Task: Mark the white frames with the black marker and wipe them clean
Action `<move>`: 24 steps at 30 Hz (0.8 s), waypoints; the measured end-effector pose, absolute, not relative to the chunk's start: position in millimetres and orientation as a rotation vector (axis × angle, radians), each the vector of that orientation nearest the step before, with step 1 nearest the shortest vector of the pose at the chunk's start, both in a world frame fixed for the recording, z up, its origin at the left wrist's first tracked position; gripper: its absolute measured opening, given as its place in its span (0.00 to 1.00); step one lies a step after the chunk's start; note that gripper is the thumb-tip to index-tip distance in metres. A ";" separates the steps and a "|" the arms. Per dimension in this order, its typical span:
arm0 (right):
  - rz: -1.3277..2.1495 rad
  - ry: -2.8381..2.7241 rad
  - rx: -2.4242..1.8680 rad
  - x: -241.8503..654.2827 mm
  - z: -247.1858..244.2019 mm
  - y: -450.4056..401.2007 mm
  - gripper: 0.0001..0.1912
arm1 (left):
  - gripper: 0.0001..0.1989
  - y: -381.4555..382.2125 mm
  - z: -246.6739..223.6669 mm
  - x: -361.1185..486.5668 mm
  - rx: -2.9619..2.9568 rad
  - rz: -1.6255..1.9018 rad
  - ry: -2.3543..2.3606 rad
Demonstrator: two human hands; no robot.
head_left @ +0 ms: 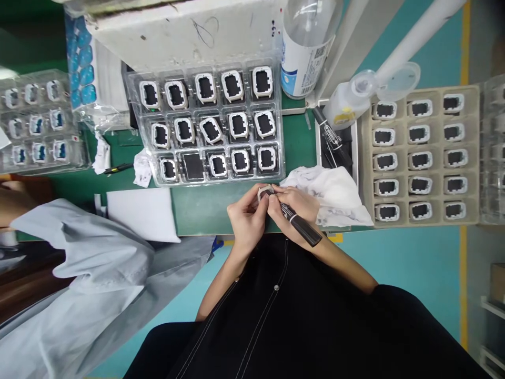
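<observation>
**Black marker (302, 227) held up to a small white frame (265, 190)**

Your left hand (248, 220) pinches the white frame between thumb and fingers, the fingertips closed on its edges. The frame is off the table, just above the green worktop (205, 208) near its front edge, between your two hands. Your right hand (294, 204) is closed around the black marker, its thick end slanting back over your wrist and its writing end directed at the frame. Your fingers cover the meeting point, so you cannot tell whether the tip touches.

Beyond your hands lies a clear tray (215, 103), with similar white frames around dark centres set in three rows; one in the middle row sits askew. A white cloth (335, 197) is bunched beside your right hand. Past it, to the right, a beige tray (400, 173) holds three columns of five frames.

Behind the cloth, a shallow box (355, 152) contains dark markers (329, 129), with a white bottle (349, 102) by it. A clear bottle (305, 52) with a blue and white label stands beside the clear tray.

To your left lie a white sheet (142, 213) and small crumpled cloths (142, 167). Further left are another person's grey sleeve (51, 223) and more filled trays (41, 126).
</observation>
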State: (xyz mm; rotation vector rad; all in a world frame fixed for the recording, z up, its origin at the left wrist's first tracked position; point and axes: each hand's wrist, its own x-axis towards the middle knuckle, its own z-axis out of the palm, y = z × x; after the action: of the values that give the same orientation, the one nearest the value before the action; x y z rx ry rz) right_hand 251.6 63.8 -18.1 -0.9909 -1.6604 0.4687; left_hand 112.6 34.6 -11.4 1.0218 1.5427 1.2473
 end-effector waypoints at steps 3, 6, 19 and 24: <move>0.454 -1.665 -0.991 252.4 -16.2 64.1 0.11 | 0.18 36.9 -12.2 111.4 1.005 1.248 1.521; 0.495 -1.640 -0.993 253.1 -13.5 63.5 0.09 | 0.21 40.3 -13.2 109.0 0.947 1.272 1.470; 0.520 -1.635 -1.031 253.2 -11.0 62.3 0.08 | 0.21 41.6 -15.5 105.7 0.867 1.291 1.400; 0.523 -1.636 -1.019 252.1 -9.9 63.1 0.10 | 0.18 40.1 -15.7 108.2 0.901 1.315 1.420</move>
State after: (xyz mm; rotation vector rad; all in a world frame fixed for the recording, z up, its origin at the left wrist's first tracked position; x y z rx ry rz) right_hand 252.1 63.1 -9.9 -1.0189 -1.6359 0.5230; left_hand 108.2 40.1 -15.7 0.9007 1.4203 1.3147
